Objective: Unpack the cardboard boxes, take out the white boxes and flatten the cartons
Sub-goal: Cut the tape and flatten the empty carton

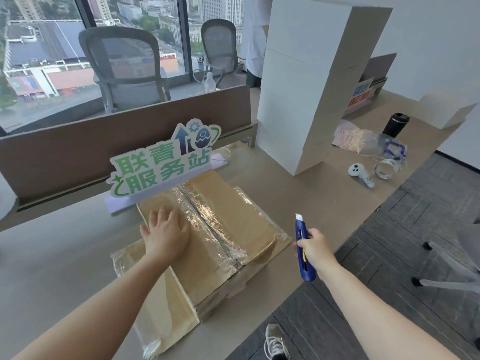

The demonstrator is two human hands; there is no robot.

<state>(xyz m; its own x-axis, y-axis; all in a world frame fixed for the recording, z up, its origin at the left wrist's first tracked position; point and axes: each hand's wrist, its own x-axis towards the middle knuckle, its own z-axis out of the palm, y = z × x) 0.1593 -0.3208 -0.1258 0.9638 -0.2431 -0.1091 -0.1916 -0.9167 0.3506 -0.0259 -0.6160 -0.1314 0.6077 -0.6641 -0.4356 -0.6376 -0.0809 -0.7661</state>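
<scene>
Lay near the front edge of the surface (65, 255): a taped cardboard box (228, 229), its top flaps closed and sealed along the centre seam with clear shiny tape, a loose side flap spread flat toward the near left. Pressed flat on the left top flap by the left hand (166, 235), fingers (163, 216) straight and spread, gripping nothing. Held just off the right side of the box, above the surface's edge and apart from the cardboard: a blue utility knife (304, 253), blade tip pointing away, gripped in the right hand (315, 249) with fingers curled round its handle. Stood directly behind the box, touching or nearly touching its far edge: a green-and-white sign (161, 165) on a pale base. Rose further back on the right: a tall stack of white boxes (306, 94). Lay beyond that stack: a white controller (361, 174), a roll of clear tape (387, 170), crumpled plastic wrap (363, 139), a black tumbler (396, 124).
</scene>
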